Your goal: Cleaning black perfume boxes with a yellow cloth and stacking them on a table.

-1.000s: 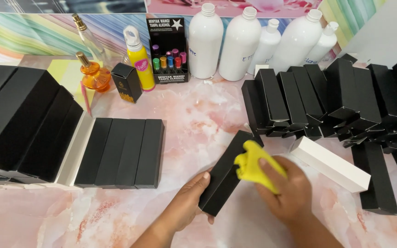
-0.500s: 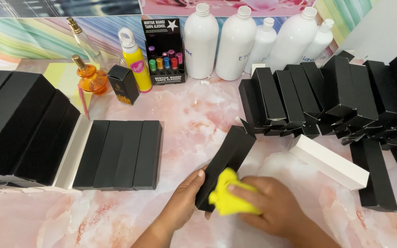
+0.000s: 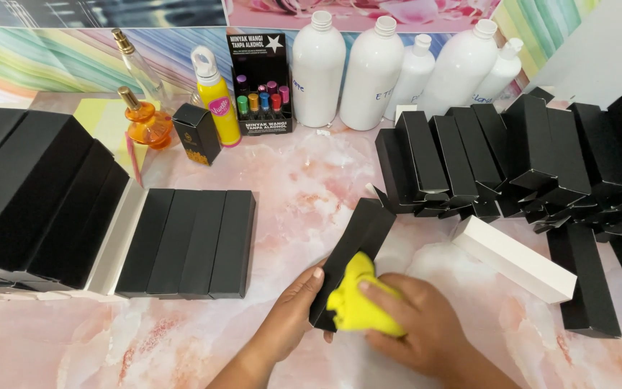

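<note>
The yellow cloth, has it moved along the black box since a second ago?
Yes. The yellow cloth slid down the black box toward its near end, away from the white bottles, under the right hand.
</note>
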